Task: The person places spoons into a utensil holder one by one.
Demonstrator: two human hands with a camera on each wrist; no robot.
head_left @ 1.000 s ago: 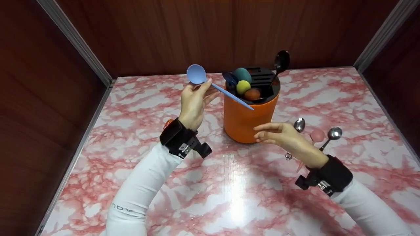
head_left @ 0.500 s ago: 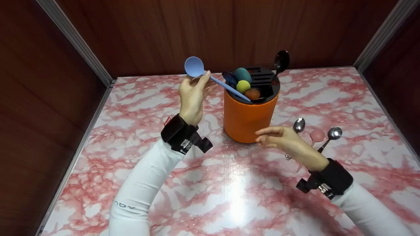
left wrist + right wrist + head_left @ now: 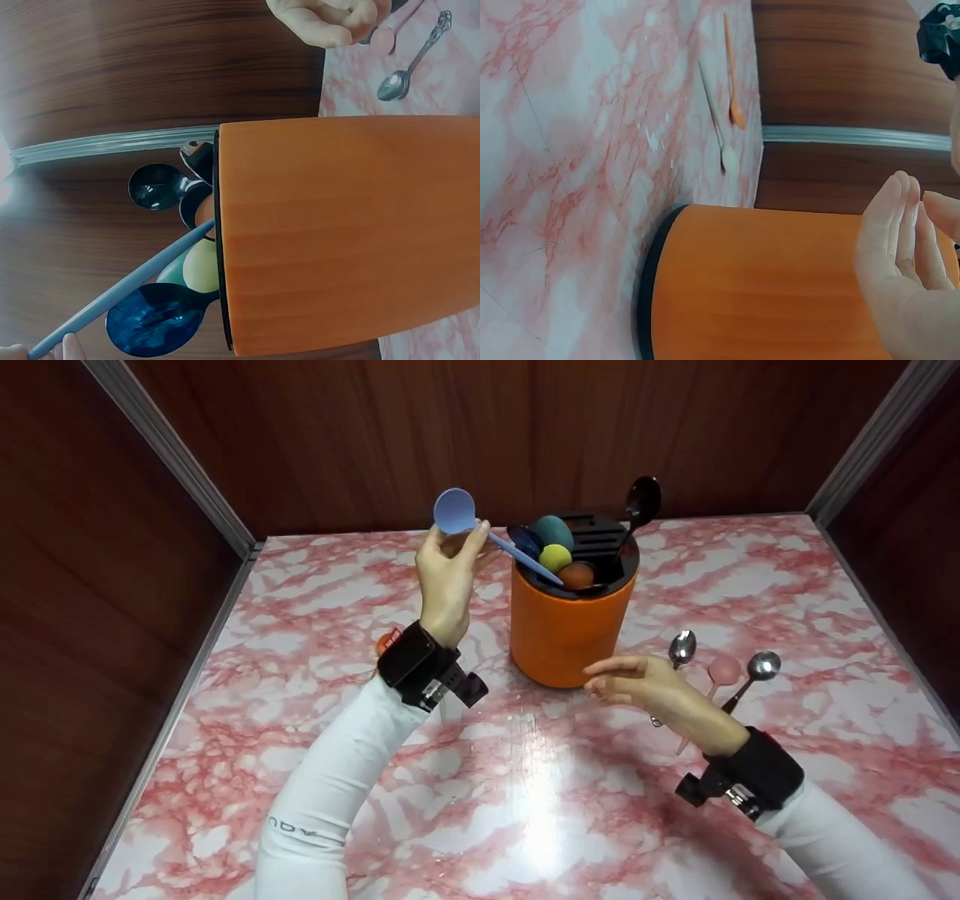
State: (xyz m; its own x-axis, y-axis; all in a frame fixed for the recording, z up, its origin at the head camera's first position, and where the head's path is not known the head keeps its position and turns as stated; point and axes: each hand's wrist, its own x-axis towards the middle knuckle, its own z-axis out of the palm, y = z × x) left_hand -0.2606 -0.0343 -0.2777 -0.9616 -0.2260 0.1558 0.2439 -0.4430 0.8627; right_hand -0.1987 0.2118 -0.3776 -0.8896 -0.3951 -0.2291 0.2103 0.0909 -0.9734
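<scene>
My left hand [image 3: 448,577] pinches a light-blue spoon [image 3: 454,510] where the handle meets the round bowl. The bowl points up and left; the handle slopes down to the right, its tip overlapping the front of the orange utensil holder's [image 3: 566,641] top. In the left wrist view the handle [image 3: 127,289] crosses to the rim beside a dark-blue spoon [image 3: 157,319]. Teal, yellow and brown utensil heads fill that side of the holder. Holding nothing, my right hand [image 3: 649,690] hovers by the holder's lower right front, fingers extended and loosely bent.
A black spoon [image 3: 643,501] stands in the holder's right side, near the slotted lid [image 3: 596,540]. Right of it lie a silver spoon [image 3: 682,647], a pink spoon [image 3: 724,669] and a dark-handled spoon [image 3: 764,665]. Orange [image 3: 732,75] and whitish [image 3: 730,160] spoons lie left. Wood panels enclose the table.
My left hand has risen and then shifted slightly right, bringing the blue spoon's handle tip from the holder's front up to its top. My right hand has dropped a little.
</scene>
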